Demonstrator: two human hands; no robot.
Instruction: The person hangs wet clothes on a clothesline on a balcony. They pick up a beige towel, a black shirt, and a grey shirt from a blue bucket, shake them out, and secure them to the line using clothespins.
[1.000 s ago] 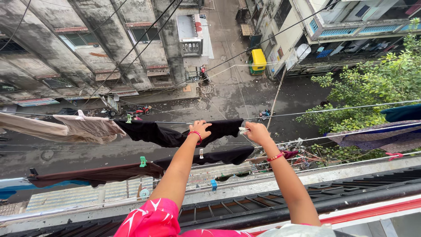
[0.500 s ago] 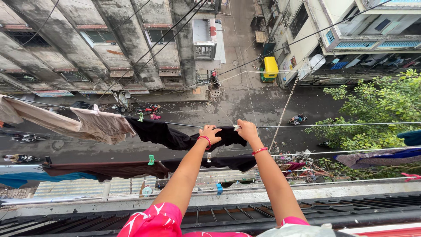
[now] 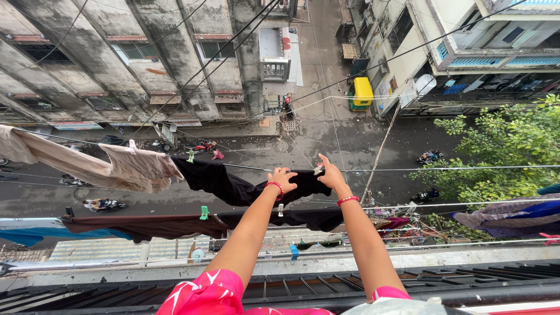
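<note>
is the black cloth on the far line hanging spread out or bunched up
Bunched up. The black cloth sags in folds along the line, pinned by a green clip at one end, with both hands at the other.

head cam | worn view from high balcony | faces steeply down past clothesline (image 3: pixel 408 170) | street (image 3: pixel 326 134) far below

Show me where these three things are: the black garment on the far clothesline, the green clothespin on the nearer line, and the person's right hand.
black garment (image 3: pixel 233 185): head view, on its hanging middle fold.
green clothespin (image 3: pixel 204 212): head view, on its body.
right hand (image 3: pixel 331 173): head view, on the back of the hand.
</note>
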